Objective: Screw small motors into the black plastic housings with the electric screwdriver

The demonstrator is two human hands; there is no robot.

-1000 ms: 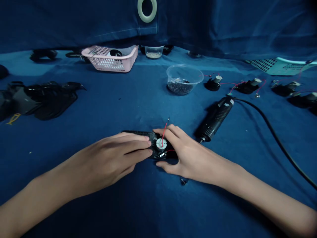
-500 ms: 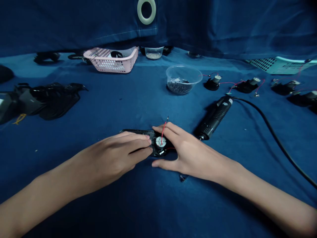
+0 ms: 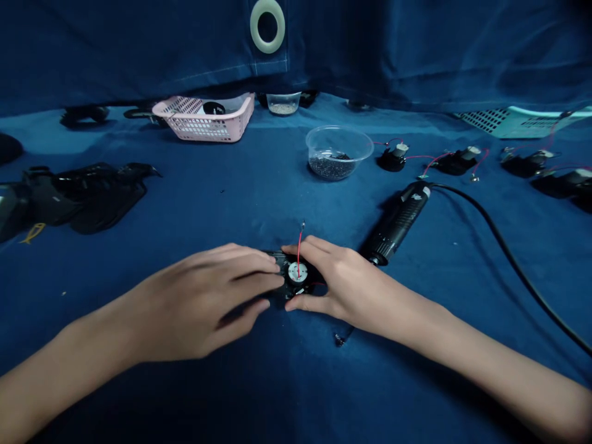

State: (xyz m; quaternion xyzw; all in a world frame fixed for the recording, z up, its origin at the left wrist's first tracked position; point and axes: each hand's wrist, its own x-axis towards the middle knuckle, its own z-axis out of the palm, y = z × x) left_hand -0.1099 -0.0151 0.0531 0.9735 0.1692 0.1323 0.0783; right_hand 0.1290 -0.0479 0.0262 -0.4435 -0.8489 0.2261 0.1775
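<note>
A black plastic part with a round white-faced motor [image 3: 298,272] lies on the blue cloth at the middle of the view, partly covered by both hands. A red wire [image 3: 300,245] rises from the motor. From the right, my right hand [image 3: 340,277] grips the part's end between thumb and fingers. Over its left end reaches my left hand [image 3: 217,296], the fingers spread a little and the fingertips at the part. Whether the left fingertips press on it is hidden.
An electric screwdriver [image 3: 398,223] with a black cable lies right of the hands. Beyond are a clear bowl of small dark pieces [image 3: 335,165], a pink basket [image 3: 208,126], wired motor parts [image 3: 457,161] and a green basket [image 3: 522,123]. Black parts [image 3: 87,197] lie left.
My left hand's thumb has come away from the fingers and the hand has opened somewhat. My right hand still holds the part. The whole view has shifted slightly.
</note>
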